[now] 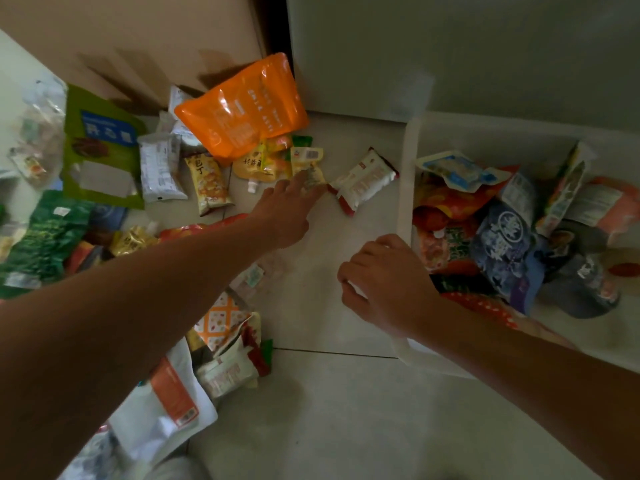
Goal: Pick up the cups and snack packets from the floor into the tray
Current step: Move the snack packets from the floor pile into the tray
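Snack packets (207, 178) strewn on floor, white tray (408, 188) part-filled

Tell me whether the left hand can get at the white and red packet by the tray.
Probably yes. The left hand is stretched out with straight fingers close to the white and red packet, which lies uncovered on bare floor between the small yellow packet and the tray.

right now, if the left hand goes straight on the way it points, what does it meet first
Most likely the small yellow packet, just at the left hand's fingertips; depth is unclear.
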